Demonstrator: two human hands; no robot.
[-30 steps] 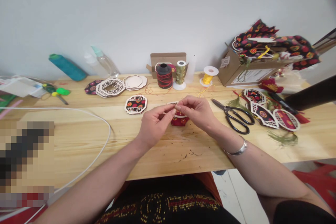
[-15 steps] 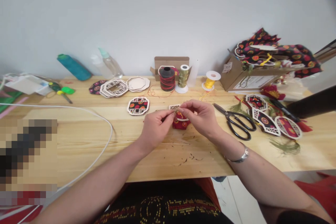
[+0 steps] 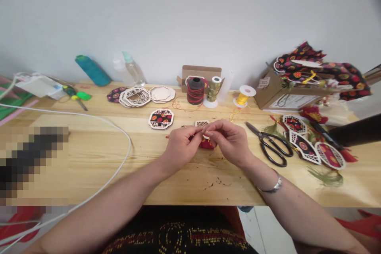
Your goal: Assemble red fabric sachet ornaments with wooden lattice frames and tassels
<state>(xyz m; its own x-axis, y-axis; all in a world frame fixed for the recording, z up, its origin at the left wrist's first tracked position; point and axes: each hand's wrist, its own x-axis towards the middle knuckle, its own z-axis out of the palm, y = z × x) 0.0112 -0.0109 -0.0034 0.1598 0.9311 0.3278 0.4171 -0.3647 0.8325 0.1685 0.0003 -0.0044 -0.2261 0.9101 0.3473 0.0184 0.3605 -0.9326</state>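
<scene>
My left hand (image 3: 183,145) and my right hand (image 3: 230,141) meet fingertip to fingertip above the middle of the table. Both are closed in a pinch, and what lies between the fingertips is too small to make out. Just beneath them shows a red fabric piece (image 3: 207,143), partly covered by the fingers. Behind the fingertips a small lattice-cut wooden piece (image 3: 202,124) peeks out. An octagonal framed patterned piece (image 3: 161,119) lies to the left of my hands. On the right, black-handled scissors (image 3: 272,143) rest on the wood.
Along the wall stand a red-and-black thread spool (image 3: 195,92), a gold spool (image 3: 214,91), a yellow spool (image 3: 245,96) and a teal cone (image 3: 93,70). A cardboard box (image 3: 274,95) holds patterned fabric. Finished ornaments (image 3: 306,147) lie right; a white cable (image 3: 129,143) loops left.
The camera view has shifted, so table items appear slightly farther right. My hands remain pinched together and now cover more of the red fabric piece.
</scene>
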